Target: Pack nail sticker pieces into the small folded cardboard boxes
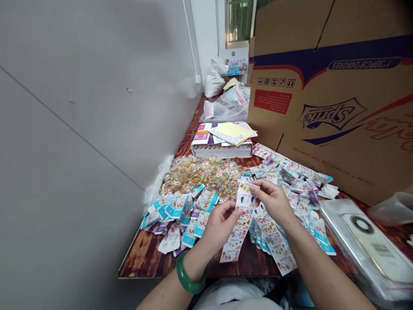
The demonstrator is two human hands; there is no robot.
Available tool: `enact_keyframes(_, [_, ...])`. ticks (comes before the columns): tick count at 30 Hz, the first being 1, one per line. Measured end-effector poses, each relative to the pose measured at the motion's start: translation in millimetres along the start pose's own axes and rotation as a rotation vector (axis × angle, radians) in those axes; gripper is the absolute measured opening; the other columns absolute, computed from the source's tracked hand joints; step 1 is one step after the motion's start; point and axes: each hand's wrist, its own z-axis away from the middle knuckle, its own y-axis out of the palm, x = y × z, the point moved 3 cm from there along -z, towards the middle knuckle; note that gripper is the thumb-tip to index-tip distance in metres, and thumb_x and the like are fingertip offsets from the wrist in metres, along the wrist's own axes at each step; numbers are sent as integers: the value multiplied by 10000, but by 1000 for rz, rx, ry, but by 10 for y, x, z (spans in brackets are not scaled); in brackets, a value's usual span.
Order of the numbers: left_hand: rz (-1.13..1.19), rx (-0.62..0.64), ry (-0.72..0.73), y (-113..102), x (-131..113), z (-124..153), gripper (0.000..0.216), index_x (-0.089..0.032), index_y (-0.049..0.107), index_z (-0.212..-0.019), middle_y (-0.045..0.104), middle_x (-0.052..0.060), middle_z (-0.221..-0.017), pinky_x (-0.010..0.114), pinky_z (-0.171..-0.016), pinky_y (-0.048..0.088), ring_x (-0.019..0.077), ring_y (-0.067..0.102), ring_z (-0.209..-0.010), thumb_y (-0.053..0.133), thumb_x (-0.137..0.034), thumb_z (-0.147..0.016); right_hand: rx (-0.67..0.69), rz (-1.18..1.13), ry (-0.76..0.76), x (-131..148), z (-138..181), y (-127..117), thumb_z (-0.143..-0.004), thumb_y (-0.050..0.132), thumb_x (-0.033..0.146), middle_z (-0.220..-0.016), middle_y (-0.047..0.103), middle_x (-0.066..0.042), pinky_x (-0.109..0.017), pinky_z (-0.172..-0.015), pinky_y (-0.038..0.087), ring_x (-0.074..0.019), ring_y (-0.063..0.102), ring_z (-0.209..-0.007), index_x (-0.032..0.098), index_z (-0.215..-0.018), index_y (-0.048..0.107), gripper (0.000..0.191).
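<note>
My left hand (222,221), with a green bangle on the wrist, pinches a long strip of nail stickers (237,234) at its edge. My right hand (274,201) grips the upper end of the strip between thumb and fingers. A second sticker length (274,241) hangs below my right hand; I cannot tell whether both lengths are one folded strip. Small blue-and-white printed packets (179,206) lie heaped left of my hands. More such packets (303,206) are spread to the right, some partly hidden by my right arm.
Behind my hands lies a pile of clear packets with colourful bits (203,174). A white box (222,150) with papers on top stands farther back. A large cardboard carton (322,99) borders the right, near a phone (374,245) on plastic bags. A grey wall (80,150) runs along the left.
</note>
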Motion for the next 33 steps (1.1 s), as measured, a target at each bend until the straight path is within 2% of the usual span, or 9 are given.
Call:
enact_keyframes(3, [125, -21, 12, -3, -29, -50, 222, -158, 634, -930, 658, 47, -889, 266, -759, 439, 175, 581, -830, 576, -325, -797, -48, 209, -186, 44, 55, 3, -772, 598, 374, -922, 649, -75, -351, -668, 519, -210, 615, -807, 192, -1016, 626, 306])
enact_keyframes(6, [213, -43, 63, -27, -36, -85, 269, -181, 606, -1040, 663, 53, -991, 287, -842, 437, 187, 592, -936, 584, -294, -796, -85, 454, -451, 169, 141, 4, -772, 626, 317, -1228, 550, -93, -435, -948, 392, -257, 485, -1141, 240, -1170, 568, 410])
enact_keyframes(11, [66, -62, 134, -64, -32, -80, 237, -170, 625, -997, 660, 79, -988, 313, -843, 451, 203, 598, -938, 576, -298, -804, 151, 435, -405, 169, 189, 72, -808, 596, 273, -917, 666, -42, -325, -818, 440, -195, 590, -898, 232, -949, 664, 162])
enact_keyframes(16, [-279, -224, 269, -190, -145, -47, 297, -200, 606, -1036, 632, 64, -1017, 297, -830, 436, 198, 569, -961, 640, -297, -757, 140, 280, -227, 146, 154, 25, -810, 568, 307, -675, 605, -7, -263, -645, 424, -151, 553, -673, 179, -708, 637, 178])
enact_keyframes(18, [-309, -88, 196, -209, -148, -65, 275, -196, 645, -993, 647, 54, -998, 294, -833, 430, 205, 571, -959, 645, -325, -750, 164, 185, -161, 150, 112, -19, -796, 577, 337, -639, 580, 6, -250, -601, 418, -136, 530, -625, 172, -704, 623, 195])
enact_keyframes(21, [-177, 165, -26, -197, -66, -92, 260, -159, 683, -827, 660, 28, -766, 257, -660, 447, 167, 593, -714, 611, -401, -764, 128, 135, -115, 123, 18, -101, -791, 571, 364, -646, 585, -1, -261, -583, 433, -143, 534, -609, 168, -740, 619, 209])
enact_keyframes(26, [25, 49, -170, -216, 67, -158, 318, -139, 658, -791, 611, 3, -659, 218, -525, 391, 118, 528, -565, 659, -443, -700, -196, 506, -447, 81, 36, -87, -793, 583, 303, -1038, 622, -113, -419, -869, 415, -257, 545, -996, 177, -1020, 604, 261])
enact_keyframes(29, [9, -1, -92, -224, 50, -193, 277, -143, 661, -789, 602, -2, -667, 223, -573, 404, 119, 526, -605, 642, -411, -724, 2, 627, -628, 43, 172, 129, -801, 596, 298, -1092, 621, -111, -433, -927, 381, -256, 532, -1053, 198, -1081, 591, 298])
enact_keyframes(33, [-175, 8, 94, -258, -53, -182, 205, -160, 685, -783, 607, 24, -742, 256, -708, 429, 147, 550, -740, 606, -349, -770, 175, 509, -475, -49, 229, 229, -838, 547, 277, -874, 675, -55, -327, -759, 451, -194, 603, -826, 212, -925, 640, 143])
